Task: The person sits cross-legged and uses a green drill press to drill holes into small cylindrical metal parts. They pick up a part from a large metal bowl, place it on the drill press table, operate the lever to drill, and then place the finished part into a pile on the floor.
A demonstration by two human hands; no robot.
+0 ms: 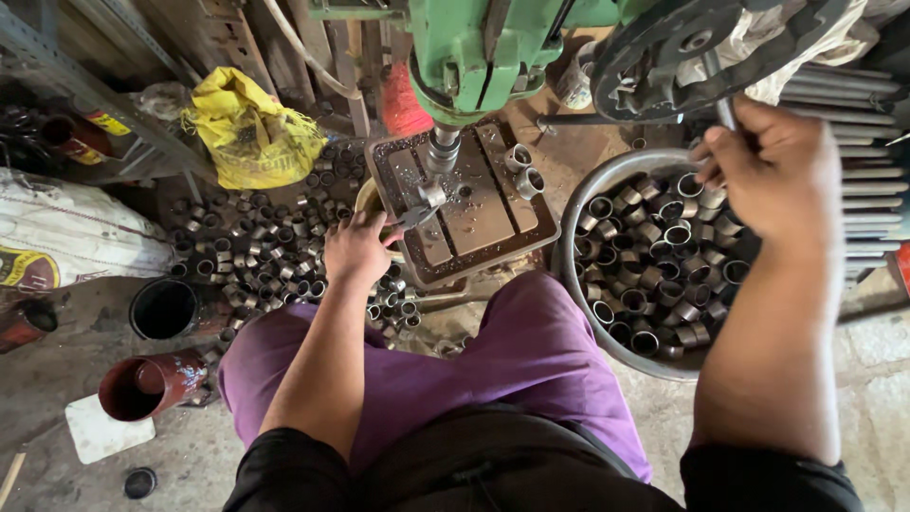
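— What sort of place is this, then?

— A small metal workshop, a rough one. See the green drill press (474,57) with its stained steel table (474,213), set low over a bare, dirty concrete floor (57,398).

— And all those rings?

— Short metal sleeves, everywhere: a heap (256,251) loose on the floor, more filling a big steel basin (578,284). There are steel rods (853,123) stacked at the side, rusty red pipe pieces (152,384), and sacks (251,133) shoved against the clutter.
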